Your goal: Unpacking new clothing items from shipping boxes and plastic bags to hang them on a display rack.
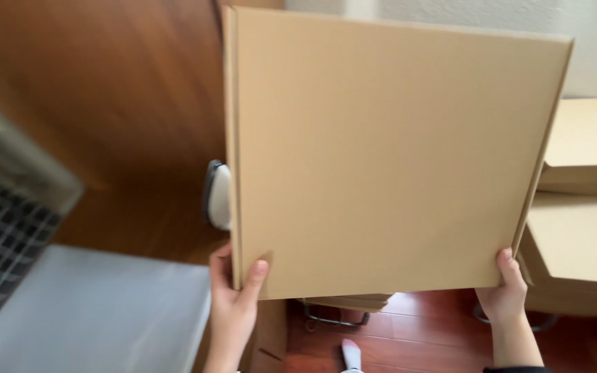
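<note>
Soft daylight, motion-blurred left side

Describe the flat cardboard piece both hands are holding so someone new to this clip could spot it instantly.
Start at the wooden tabletop on the left, then look to mid-frame. The large flat cardboard box fills the centre, upright, with the left hand and right hand gripping its bottom corners. Unlike the stacked cardboard boxes resting at right, it is lifted and faces the camera.
</note>
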